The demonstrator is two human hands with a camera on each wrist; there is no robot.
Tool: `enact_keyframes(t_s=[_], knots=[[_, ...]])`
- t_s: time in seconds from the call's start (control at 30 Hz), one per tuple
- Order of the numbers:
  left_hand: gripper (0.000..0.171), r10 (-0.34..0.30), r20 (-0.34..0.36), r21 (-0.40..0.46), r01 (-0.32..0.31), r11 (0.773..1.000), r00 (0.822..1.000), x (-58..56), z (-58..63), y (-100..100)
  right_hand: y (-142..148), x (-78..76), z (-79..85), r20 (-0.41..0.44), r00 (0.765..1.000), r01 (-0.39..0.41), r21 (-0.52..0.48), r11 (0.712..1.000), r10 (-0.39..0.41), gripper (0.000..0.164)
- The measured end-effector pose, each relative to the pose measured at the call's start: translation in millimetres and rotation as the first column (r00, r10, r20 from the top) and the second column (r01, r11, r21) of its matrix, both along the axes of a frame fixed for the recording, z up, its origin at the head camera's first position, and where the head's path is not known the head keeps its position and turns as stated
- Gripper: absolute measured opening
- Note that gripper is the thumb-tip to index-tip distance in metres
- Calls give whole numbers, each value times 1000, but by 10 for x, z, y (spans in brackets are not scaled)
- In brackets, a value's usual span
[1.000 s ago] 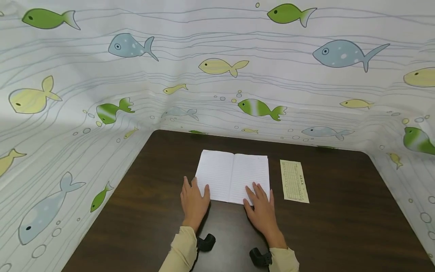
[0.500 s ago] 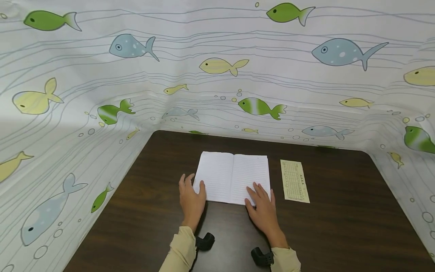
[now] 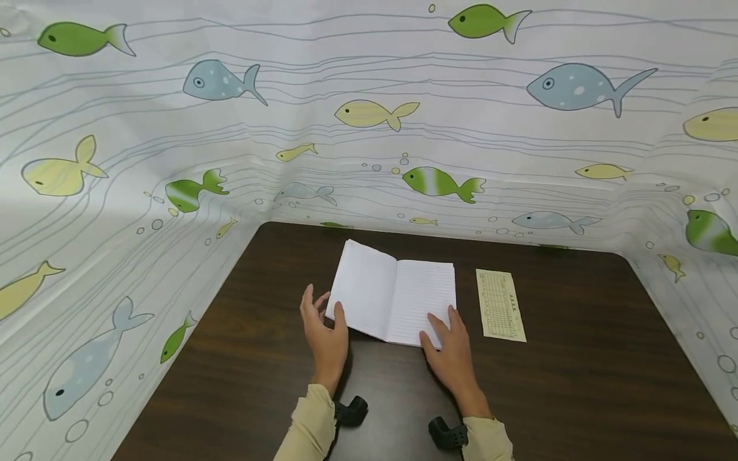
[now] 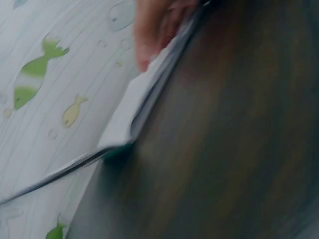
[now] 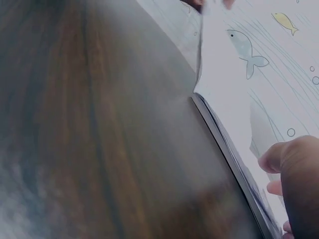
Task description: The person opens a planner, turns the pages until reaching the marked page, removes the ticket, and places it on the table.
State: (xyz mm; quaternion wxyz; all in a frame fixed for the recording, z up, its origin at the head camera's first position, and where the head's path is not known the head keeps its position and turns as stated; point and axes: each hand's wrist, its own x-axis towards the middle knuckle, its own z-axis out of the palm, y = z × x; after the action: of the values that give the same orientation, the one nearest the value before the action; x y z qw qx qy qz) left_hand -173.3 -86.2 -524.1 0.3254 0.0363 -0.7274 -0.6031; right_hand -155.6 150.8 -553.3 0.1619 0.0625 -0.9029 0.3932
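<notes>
An open lined notebook lies on the dark wooden table, its left half raised off the tabletop and tilted up from the fold. My left hand grips the outer edge of that raised half, thumb over the page and fingers behind it. My right hand rests on the lower right page with fingers extended. In the right wrist view, the right thumb shows over the page. The right hand also appears at the top of the left wrist view, on the flat half.
A pale yellow printed slip lies to the right of the notebook. White fish-patterned sheeting rises around the back and sides of the dark table. Both wrists wear black camera mounts.
The left hand has slid left to the notebook's outer edge and lifted its left half from the table. The right hand has shifted slightly, still on the right page.
</notes>
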Motion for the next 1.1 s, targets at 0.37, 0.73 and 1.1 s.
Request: enact_keyframes(t_s=[0.37,0.73,1.1], knots=[[87,-387,64,-293,388,874,920,118,-60,219,1,-44,124,73,996,-28,-196,980,43,57],[46,-409,380,-682,550,482,830,155,-112,232,20,-63,150,80,996,-19,-179,984,34,57],[43,-356,394,-700,528,481,847,182,-139,412,112,5,16,61,997,-65,235,970,52,73]])
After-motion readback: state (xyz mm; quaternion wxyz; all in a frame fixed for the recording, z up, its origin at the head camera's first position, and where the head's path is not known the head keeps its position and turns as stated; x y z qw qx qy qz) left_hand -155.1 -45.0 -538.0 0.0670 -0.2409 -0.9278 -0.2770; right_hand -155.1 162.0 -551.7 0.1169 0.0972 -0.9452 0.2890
